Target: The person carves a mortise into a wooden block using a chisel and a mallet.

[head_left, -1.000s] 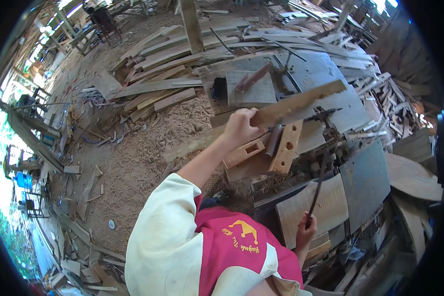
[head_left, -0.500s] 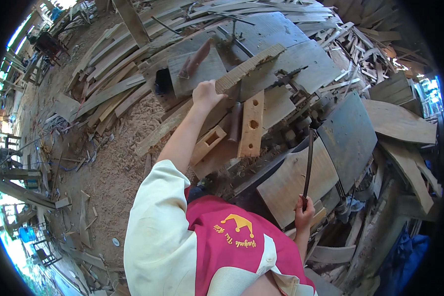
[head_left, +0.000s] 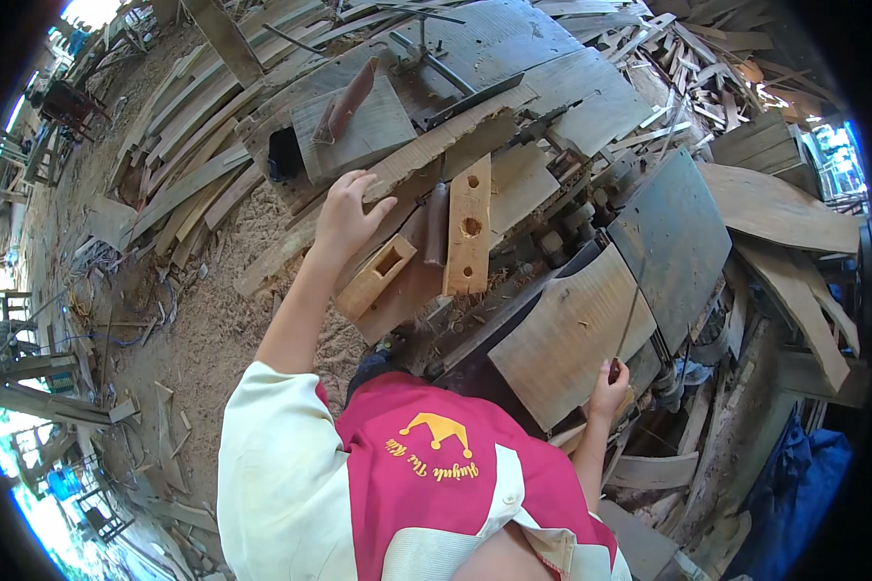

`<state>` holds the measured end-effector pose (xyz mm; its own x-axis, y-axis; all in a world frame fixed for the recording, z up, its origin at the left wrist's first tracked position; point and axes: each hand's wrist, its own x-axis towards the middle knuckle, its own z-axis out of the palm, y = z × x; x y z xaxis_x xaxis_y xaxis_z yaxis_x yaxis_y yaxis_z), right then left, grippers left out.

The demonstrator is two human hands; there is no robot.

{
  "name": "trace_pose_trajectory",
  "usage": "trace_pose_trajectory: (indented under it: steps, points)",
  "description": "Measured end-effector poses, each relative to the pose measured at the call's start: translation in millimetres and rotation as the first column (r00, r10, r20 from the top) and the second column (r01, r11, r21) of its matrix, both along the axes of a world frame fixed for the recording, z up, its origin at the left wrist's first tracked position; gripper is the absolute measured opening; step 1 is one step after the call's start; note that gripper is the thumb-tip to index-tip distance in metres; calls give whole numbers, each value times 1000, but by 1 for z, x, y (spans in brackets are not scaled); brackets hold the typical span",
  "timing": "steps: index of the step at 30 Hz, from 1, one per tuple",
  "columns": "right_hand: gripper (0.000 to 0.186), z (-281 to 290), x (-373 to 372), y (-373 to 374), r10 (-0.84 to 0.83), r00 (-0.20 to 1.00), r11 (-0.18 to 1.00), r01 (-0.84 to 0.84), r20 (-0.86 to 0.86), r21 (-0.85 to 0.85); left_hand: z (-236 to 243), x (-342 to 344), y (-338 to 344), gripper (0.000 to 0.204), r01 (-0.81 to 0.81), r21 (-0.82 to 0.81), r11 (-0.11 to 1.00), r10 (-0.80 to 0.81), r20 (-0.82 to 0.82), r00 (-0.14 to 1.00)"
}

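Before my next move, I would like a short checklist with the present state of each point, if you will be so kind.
1. Left hand free: ok, fingers spread, gripping nothing.
2. Left hand apart from plank: cannot tell; fingertips are by its near end.
3. Right hand holding rod: ok.
4. Holes of tall block uncovered: ok, three show.
5. Slot of short block uncovered: ok.
6. Ground free of sawdust: not ok, it lies thick.
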<state>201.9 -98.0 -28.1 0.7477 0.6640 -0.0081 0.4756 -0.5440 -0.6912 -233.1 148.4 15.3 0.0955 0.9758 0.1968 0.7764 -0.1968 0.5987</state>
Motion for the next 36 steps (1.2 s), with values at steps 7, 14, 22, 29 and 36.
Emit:
trace_pose_trajectory:
  steps: [7, 14, 22, 29, 36]
  points:
    - [43, -1, 20, -10, -45, 954, 951, 132, 296, -281, -2, 1, -61, 63, -126, -47, 991, 126, -10, 992]
    - [52, -18, 12, -22, 62, 902, 947, 82, 427, -310, -16, 15, -101, 88, -110, -267, 958, 25, -303, 953]
    - [40, 41, -85, 66, 428, 896, 890, -441, 119, 120, -58, 28, -107, 65, -144, -1, 990, 136, -317, 939]
    - [33, 72, -241, 158, 856, 445, 501, -840, 265, -208, -54, 28, -109, 62, -230, -26, 973, 211, -311, 927]
    - [43, 26, -287, 210, 863, 436, 500, -665, 256, -555, -57, 33, -109, 63, -261, -1, 965, 247, -320, 915]
